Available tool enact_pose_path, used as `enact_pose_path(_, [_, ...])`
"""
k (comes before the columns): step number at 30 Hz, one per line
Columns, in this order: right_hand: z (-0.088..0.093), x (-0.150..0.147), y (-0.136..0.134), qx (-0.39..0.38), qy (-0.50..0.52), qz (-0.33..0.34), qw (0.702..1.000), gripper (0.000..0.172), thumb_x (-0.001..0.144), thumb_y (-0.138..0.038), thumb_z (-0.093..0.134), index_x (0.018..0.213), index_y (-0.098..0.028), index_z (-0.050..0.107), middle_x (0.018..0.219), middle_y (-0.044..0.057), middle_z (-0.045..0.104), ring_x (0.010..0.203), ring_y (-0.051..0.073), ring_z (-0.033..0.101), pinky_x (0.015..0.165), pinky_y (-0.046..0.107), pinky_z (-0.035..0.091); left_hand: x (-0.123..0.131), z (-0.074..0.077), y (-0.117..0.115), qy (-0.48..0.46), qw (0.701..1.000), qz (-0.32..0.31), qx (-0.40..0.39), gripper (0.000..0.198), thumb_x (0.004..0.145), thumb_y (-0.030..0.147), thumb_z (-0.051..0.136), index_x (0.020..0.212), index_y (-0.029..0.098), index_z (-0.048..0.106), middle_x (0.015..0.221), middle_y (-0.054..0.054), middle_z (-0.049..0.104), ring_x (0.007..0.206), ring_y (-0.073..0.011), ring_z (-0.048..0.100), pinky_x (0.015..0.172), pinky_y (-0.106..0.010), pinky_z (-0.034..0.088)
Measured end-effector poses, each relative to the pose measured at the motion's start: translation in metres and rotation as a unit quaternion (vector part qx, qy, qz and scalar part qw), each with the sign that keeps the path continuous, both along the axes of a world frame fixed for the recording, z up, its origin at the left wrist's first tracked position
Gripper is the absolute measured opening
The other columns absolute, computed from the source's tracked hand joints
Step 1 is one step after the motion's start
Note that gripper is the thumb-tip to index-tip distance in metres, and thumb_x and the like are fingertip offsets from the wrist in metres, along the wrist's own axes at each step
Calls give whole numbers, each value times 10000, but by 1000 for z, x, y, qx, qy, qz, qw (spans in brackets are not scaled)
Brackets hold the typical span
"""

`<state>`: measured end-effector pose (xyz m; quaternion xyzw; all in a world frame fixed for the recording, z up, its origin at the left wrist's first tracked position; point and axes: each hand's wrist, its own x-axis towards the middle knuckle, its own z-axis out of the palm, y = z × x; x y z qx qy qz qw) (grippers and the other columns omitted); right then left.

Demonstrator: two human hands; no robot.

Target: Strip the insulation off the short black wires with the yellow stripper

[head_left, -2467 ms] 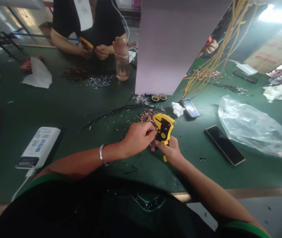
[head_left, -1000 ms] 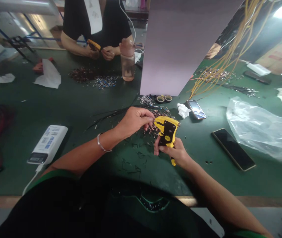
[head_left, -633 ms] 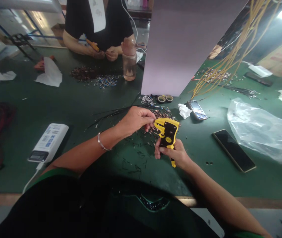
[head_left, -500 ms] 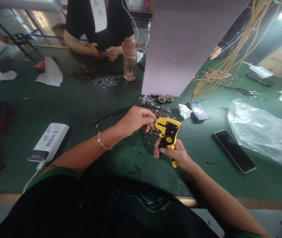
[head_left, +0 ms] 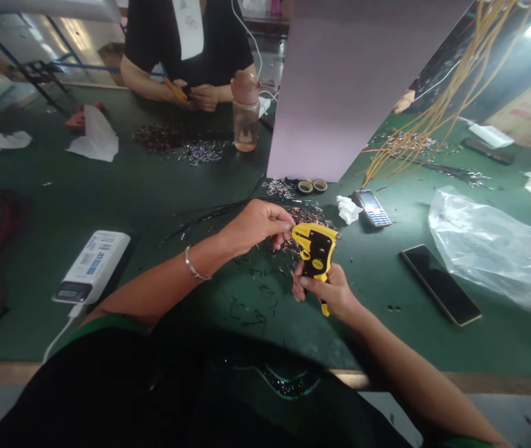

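My right hand [head_left: 328,289] is wrapped round the handles of a yellow and black wire stripper [head_left: 317,250], whose head points left. At that head my left hand [head_left: 267,224] is closed in a pinch, fingertips right by the jaws. Whatever lies between those fingertips is too small to make out. Beneath both hands spreads a pile of small copper-coloured pieces [head_left: 309,214], partly hidden by the left hand and the tool. Thin black wires [head_left: 204,216] run along the table behind my left wrist.
A grey panel [head_left: 330,93] rises ahead, with tape rolls [head_left: 312,186] at its foot. To the right lie a keypad phone [head_left: 372,208], a smartphone [head_left: 440,284] and a plastic bag [head_left: 493,249]. A power bank [head_left: 92,267] lies left. Across the table, a person works near a bottle [head_left: 245,115].
The wire stripper has tilted slightly and shifted a little left and down at its head. My right fingers moved slightly with it. My left hand stays nearly still.
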<state>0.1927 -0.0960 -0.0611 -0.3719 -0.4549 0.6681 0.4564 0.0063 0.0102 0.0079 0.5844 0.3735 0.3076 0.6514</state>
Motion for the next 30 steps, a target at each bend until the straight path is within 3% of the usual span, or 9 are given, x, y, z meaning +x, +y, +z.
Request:
enact_pose_path(5, [2,-2,0,-2,-32,-17,999,258,769,-371,776,836,-176,621,547,-25,597,475,142,549,512,318,465,-2,-5,4,0,999,-33,-12,148,787,258,690,716,129,674,651,-41,677,480,-78,577,502,-243,479])
enact_pose_path(13, [1,-5,-1,1,-84,-38,996,246,762,-366,743,820,-190,581,543,-37,572,461,129,532,488,290,455,1,-21,8,-18,1000,-13,-12,93,785,204,689,746,124,661,632,-35,667,456,-81,575,484,-250,465])
enact_pose_path(26, [-6,-10,-2,-8,-118,-86,989,221,729,-309,732,799,-196,556,464,-74,530,364,101,464,390,251,399,3,-23,16,-4,1000,-10,-26,57,778,172,670,769,117,656,609,-22,660,451,-76,573,488,-244,461])
enact_pose_path(30, [-8,-10,0,-14,-80,-79,994,228,746,-331,737,804,-199,560,467,-70,532,364,107,464,395,266,412,3,-23,17,4,999,-9,-31,87,767,195,691,747,118,655,603,-28,660,439,-73,561,471,-242,453])
